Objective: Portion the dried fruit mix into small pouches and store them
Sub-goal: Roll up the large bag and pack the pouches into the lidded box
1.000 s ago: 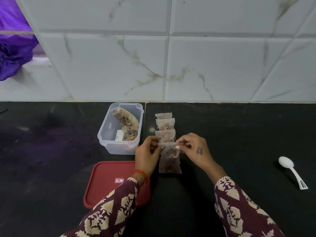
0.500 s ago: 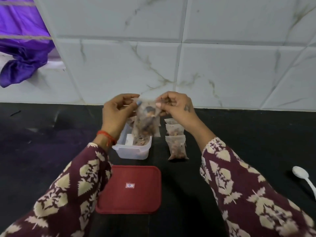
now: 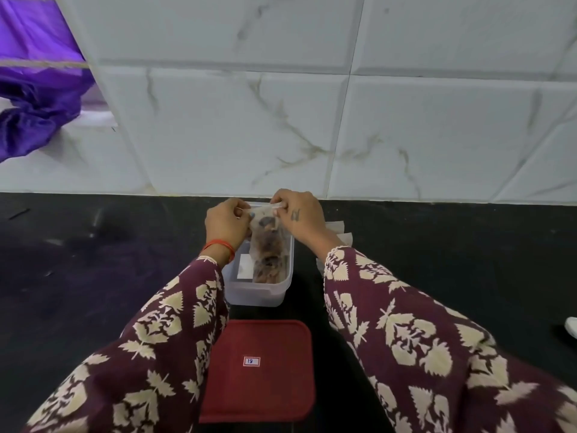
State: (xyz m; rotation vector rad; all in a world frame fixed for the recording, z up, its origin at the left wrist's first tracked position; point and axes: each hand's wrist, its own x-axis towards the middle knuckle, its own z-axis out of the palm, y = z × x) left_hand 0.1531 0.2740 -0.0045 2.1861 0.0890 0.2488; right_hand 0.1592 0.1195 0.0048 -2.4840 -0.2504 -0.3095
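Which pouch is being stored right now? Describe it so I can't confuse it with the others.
Start at the clear plastic container on the black counter, just beyond the red lid. Above it hangs a clear pouch of dark dried fruit, pinched at its top edge by the left hand and right hand. The other pouches lie flat on the counter, right of the container.

Filled pouches (image 3: 338, 232) at 3 o'clock of the container (image 3: 259, 292): mostly hidden behind right wrist, only pale corners show, count unclear. White object (image 3: 572, 327) at 3 o'clock frame edge cut off, can't identify. Container's far rim hidden behind both hands and the held pouch (image 3: 268, 242). Lid (image 3: 259, 370) label too small to read reliably. Purple cloth (image 3: 34, 89) at 10 o'clock cropped by frame edge.
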